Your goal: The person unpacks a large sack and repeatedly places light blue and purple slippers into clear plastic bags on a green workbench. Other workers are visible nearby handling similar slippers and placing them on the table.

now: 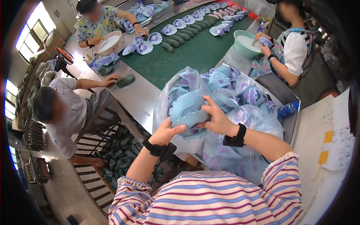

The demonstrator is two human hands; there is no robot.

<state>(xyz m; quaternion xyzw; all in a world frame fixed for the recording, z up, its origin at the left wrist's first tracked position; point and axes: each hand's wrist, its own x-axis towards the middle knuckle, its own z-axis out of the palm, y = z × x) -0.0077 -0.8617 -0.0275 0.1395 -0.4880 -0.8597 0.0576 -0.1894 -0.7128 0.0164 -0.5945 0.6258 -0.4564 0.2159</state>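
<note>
I hold a light blue shoe upper (187, 108) with both hands above an open clear plastic bag (240, 150) stuffed with more blue and purple uppers. My left hand (165, 132) grips its lower left edge, thumb on top. My right hand (214, 117) clasps its right side, fingers spread over it. Both wrists wear black bands. A heap of the same uppers (236, 88) lies just beyond on a grey metal tray (288, 98).
A green conveyor belt (195, 56) carries rows of uppers and dark green shoe lasts. A person at far left works by a white bowl (108, 41); one at right dips into a teal bowl (245, 43). A third person bends at my left over a rack of lasts (122, 144).
</note>
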